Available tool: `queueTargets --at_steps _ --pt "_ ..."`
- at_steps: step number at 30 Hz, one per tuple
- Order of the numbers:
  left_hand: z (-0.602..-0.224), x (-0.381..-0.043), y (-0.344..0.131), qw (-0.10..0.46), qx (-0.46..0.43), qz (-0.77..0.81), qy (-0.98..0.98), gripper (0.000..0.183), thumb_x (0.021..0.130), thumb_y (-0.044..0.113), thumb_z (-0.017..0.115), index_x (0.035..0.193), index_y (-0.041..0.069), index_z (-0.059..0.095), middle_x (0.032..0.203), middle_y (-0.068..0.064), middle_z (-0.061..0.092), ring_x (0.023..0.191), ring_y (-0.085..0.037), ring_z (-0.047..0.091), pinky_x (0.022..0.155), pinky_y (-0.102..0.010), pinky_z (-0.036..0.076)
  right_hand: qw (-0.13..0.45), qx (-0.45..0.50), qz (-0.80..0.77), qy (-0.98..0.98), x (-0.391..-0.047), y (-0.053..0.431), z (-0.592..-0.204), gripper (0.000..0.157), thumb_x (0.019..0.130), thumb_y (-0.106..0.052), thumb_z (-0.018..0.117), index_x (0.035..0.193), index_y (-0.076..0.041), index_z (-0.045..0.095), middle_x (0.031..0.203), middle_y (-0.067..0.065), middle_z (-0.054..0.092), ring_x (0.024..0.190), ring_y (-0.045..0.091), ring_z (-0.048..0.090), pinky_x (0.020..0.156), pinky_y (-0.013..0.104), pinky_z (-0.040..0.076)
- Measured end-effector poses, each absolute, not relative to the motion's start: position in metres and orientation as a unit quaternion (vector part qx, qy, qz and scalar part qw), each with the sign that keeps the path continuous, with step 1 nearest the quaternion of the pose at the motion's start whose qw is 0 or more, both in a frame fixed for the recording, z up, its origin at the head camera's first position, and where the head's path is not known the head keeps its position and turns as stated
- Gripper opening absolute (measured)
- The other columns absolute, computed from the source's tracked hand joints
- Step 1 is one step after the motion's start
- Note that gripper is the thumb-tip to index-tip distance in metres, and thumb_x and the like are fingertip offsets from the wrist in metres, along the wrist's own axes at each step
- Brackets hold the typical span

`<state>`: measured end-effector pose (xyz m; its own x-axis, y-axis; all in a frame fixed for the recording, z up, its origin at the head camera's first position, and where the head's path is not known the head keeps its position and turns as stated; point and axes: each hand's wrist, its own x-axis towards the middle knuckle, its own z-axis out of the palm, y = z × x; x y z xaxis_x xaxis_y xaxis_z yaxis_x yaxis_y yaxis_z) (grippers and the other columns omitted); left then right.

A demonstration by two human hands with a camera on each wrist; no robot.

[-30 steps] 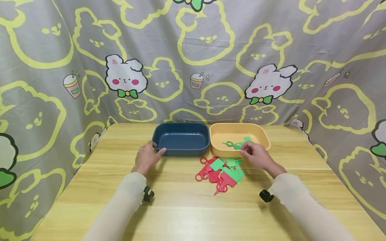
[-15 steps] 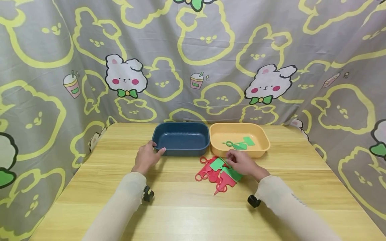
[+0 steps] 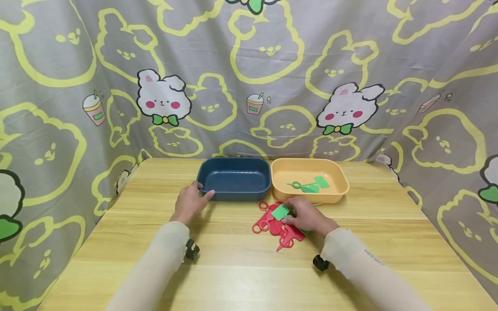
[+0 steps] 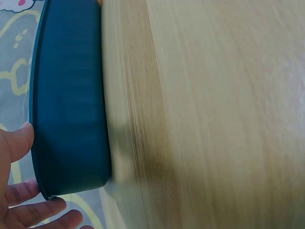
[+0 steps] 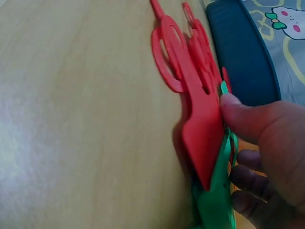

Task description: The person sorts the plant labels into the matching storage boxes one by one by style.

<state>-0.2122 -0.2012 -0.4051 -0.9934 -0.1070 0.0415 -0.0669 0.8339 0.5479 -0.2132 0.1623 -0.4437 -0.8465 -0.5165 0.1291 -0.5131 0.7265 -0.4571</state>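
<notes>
In the head view my left hand [image 3: 189,202] grips the near left corner of the blue basin [image 3: 237,196]. Its thumb [image 4: 21,140] lies along the rim in the left wrist view, fingers at the corner. My right hand [image 3: 307,214] is at a pile of flat plastic tools, its thumb and fingers around a green tool with a square blade [image 3: 280,211]. Red tools [image 3: 277,227] with ring handles lie in the pile, and one wide red blade [image 5: 205,129] shows in the right wrist view. The hand hides the pile's right side.
A yellow basin [image 3: 310,198] stands right beside the blue one, holding a few green plastic tools [image 3: 311,188]. Both sit at the back of the wooden table [image 3: 233,268], before a patterned curtain [image 3: 218,77].
My right hand has moved left and toward me, from over the yellow basin to the pile, where it closes around a green tool. My left hand stays on the blue basin.
</notes>
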Motion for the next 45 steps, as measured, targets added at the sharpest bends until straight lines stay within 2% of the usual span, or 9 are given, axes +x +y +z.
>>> queueTargets --at_steps 9,15,19,27,36,45 --pt "-0.405 -0.211 -0.201 0.040 0.043 -0.287 -0.956 0.057 0.092 0.044 0.063 0.125 -0.002 0.053 0.120 -0.027 0.059 0.110 -0.043 0.056 0.088 -0.054 0.046 0.009 -0.266 -0.235 0.935 -0.211 0.162 -0.442 0.035 0.083 -0.015 0.078 0.113 0.002 0.067 0.103 0.009 0.065 0.090 0.021 0.058 0.084 0.040 0.050" --pt "-0.405 -0.211 -0.201 0.039 0.043 -0.287 -0.956 0.057 0.092 0.044 0.063 0.125 -0.002 0.053 0.121 -0.027 0.058 0.110 -0.043 0.056 0.088 -0.053 0.046 0.023 -0.242 -0.276 0.930 -0.210 0.162 -0.440 0.040 0.083 -0.012 0.078 0.118 0.001 0.064 0.095 0.004 0.060 0.082 0.016 0.054 0.075 0.032 0.050" --pt "-0.405 -0.211 -0.201 0.038 0.042 -0.287 -0.956 0.057 0.092 0.045 0.063 0.125 -0.002 0.053 0.120 -0.027 0.059 0.109 -0.043 0.056 0.087 -0.053 0.047 0.020 -0.239 -0.321 0.916 -0.209 0.163 -0.438 0.035 0.083 -0.007 0.076 0.115 0.002 0.064 0.088 0.002 0.055 0.076 0.015 0.051 0.069 0.030 0.048" --pt "-0.404 -0.210 -0.201 0.041 0.042 -0.287 -0.956 0.057 0.092 0.044 0.063 0.125 -0.002 0.054 0.120 -0.028 0.059 0.109 -0.044 0.056 0.087 -0.054 0.046 0.014 -0.249 -0.355 0.901 -0.210 0.165 -0.435 0.016 0.087 0.001 0.066 0.103 -0.001 0.065 0.084 0.001 0.056 0.073 0.014 0.052 0.067 0.028 0.048" --pt "-0.404 -0.209 -0.202 0.040 0.040 -0.289 -0.956 0.057 0.093 0.044 0.063 0.125 -0.002 0.053 0.120 -0.027 0.059 0.109 -0.043 0.056 0.087 -0.054 0.047 0.028 -0.239 -0.386 0.890 -0.209 0.167 -0.429 0.013 0.090 0.002 0.061 0.103 0.001 0.064 0.084 0.003 0.055 0.073 0.016 0.052 0.066 0.027 0.047" --pt "-0.404 -0.209 -0.202 0.039 0.036 -0.290 -0.955 0.056 0.093 0.044 0.062 0.124 -0.002 0.054 0.120 -0.027 0.059 0.109 -0.044 0.056 0.085 -0.054 0.047 -0.016 -0.246 -0.387 0.889 -0.211 0.172 -0.421 0.014 0.088 0.004 0.063 0.101 0.001 0.065 0.084 0.003 0.057 0.071 0.015 0.054 0.064 0.026 0.048"
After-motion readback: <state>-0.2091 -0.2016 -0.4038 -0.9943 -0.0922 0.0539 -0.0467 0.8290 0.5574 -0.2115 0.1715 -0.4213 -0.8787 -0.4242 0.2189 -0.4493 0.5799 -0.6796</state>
